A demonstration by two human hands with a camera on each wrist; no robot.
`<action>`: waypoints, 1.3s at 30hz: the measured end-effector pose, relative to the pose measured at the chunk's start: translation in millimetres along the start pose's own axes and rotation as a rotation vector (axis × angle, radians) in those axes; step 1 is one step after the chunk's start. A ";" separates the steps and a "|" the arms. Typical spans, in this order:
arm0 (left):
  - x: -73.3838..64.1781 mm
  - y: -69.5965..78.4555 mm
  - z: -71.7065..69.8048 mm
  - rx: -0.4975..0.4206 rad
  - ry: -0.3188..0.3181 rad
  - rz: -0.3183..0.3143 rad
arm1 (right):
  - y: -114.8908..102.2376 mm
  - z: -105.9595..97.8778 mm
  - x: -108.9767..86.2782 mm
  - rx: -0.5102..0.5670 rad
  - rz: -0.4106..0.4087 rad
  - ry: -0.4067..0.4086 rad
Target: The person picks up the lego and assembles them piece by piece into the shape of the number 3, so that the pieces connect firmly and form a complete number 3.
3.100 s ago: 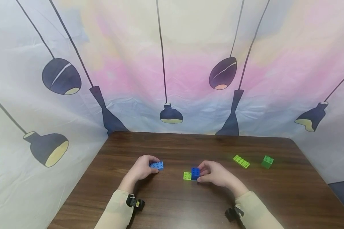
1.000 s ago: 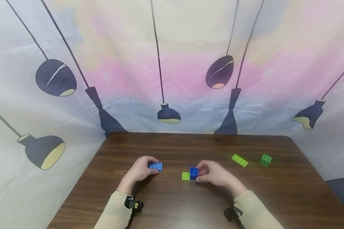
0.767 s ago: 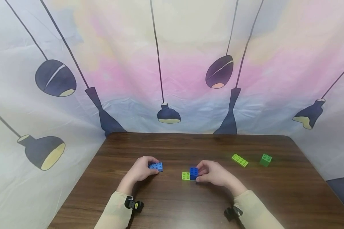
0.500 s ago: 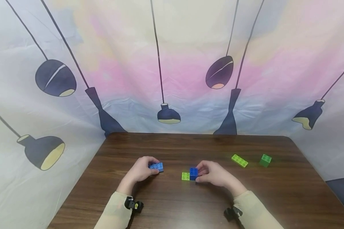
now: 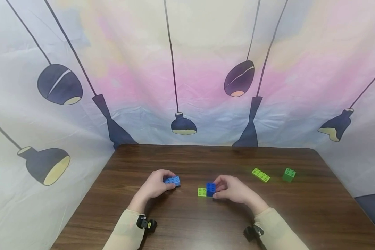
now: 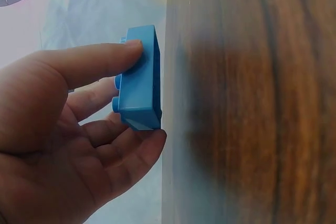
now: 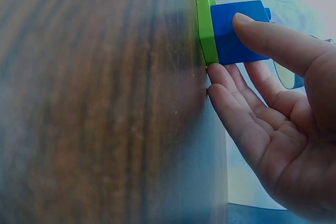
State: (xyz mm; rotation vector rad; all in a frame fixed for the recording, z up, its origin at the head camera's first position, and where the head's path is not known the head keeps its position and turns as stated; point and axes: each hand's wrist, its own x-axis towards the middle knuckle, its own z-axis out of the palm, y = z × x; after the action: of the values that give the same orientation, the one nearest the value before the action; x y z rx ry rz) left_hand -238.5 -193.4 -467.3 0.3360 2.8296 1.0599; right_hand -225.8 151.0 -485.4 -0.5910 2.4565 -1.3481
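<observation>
Between thumb and fingers, my left hand (image 5: 156, 183) pinches a light blue building brick (image 5: 172, 180), its studs facing up in the head view. The left wrist view shows this brick (image 6: 139, 77) from the side, with a narrow gap between it and the table. My right hand (image 5: 235, 189) grips a dark blue brick (image 5: 210, 189), thumb on the near side. That brick sits on the right half of a flat lime green brick (image 5: 201, 192), whose left studs stay uncovered. In the right wrist view the lime green brick (image 7: 206, 30) lies against the tabletop under the dark blue one.
Farther right on the brown wooden table (image 5: 187, 222) lie another lime green flat brick (image 5: 260, 175) and a green brick (image 5: 289, 174). Behind the table hangs a cloth (image 5: 206, 86) printed with lamps.
My left hand has shifted the light blue brick slightly right and up, toward the dark blue one. My right hand stays on the dark blue brick. The head view has drifted a little.
</observation>
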 end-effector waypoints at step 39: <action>-2.6 24.0 12.3 -0.011 -0.013 0.125 | -0.5 -1.6 -0.3 -0.007 0.016 0.006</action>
State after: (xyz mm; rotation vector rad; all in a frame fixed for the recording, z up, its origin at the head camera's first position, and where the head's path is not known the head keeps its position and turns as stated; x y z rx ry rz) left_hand -229.8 -168.6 -460.7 0.5236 2.8220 1.0915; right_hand -226.1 152.1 -484.1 -0.5686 2.4664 -1.3368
